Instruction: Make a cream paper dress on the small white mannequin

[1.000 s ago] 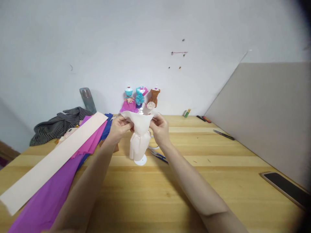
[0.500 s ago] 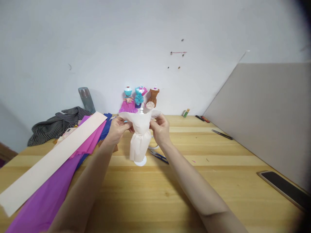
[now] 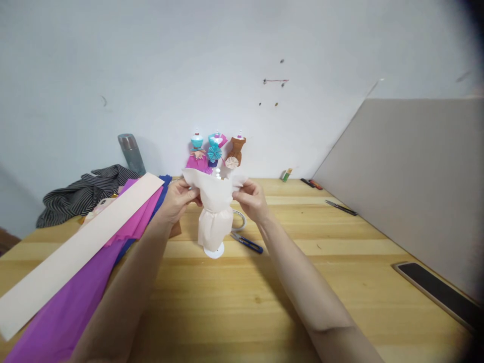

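Observation:
Pale pink crepe paper (image 3: pixel 215 194) wraps a small white mannequin (image 3: pixel 214 252), gathered at the waist like a dress, its upper part flaring out to both sides. The mannequin's knobbed neck shows above the paper, and its round white base stands on the table. My left hand (image 3: pixel 180 199) pinches the paper's upper left edge between thumb and fingers. On the other side my right hand (image 3: pixel 251 199) pinches the upper right edge. Thread snips (image 3: pixel 247 243) with blue handles lie just right of the base, and a white ring (image 3: pixel 240 221), perhaps a tape roll, lies behind them.
Three dressed mini mannequins (image 3: pixel 215 151) stand against the wall. At left lie a long pale pink strip (image 3: pixel 83 252), purple paper (image 3: pixel 64 312), a striped cloth (image 3: pixel 86 194) and a bottle (image 3: pixel 131 154). To the right are a craft knife (image 3: pixel 341 207), a phone (image 3: pixel 434 292) and markers (image 3: pixel 311 184).
Both hands have spread the paper's upper edges a little wider, and the right flap now fans outward. The whole view has shifted slightly.

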Motion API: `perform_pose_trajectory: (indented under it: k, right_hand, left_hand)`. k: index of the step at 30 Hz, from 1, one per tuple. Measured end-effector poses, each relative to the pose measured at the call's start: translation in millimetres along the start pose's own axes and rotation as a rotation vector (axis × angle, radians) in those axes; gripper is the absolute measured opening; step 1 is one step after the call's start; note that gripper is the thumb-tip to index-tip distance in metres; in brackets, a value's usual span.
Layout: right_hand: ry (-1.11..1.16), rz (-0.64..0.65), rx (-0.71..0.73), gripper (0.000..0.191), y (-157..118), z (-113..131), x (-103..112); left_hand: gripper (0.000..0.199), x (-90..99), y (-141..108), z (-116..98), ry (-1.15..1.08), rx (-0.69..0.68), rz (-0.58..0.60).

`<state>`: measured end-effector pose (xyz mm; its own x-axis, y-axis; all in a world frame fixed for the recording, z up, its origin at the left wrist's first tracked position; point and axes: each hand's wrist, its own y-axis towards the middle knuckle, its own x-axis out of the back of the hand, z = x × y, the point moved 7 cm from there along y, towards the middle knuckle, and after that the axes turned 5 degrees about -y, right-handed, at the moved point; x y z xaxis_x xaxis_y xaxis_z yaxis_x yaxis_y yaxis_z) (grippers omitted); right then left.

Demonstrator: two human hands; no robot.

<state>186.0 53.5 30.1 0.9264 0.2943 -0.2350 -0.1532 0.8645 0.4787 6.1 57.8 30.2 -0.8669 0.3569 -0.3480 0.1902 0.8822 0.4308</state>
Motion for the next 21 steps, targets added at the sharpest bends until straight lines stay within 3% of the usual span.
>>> perform_pose_trajectory:
  k: [5, 14, 21]
  right_hand:
    - [-0.11, 0.116, -0.073, 0.031, -1, 12, 6]
    - [-0.131, 0.159, -0.094, 0.03, -4, 18, 14]
    - [-0.194, 0.163, -0.055, 0.028, -4, 18, 15]
  left_hand:
    - [0.025, 1.7, -1, -6, 0.01, 0.026, 0.046]
    - [0.025, 3.3, -4, -12, 0.056, 0.054, 0.137]
    - [0.023, 5.8, -3, -4, 0.075, 0.084, 0.15]
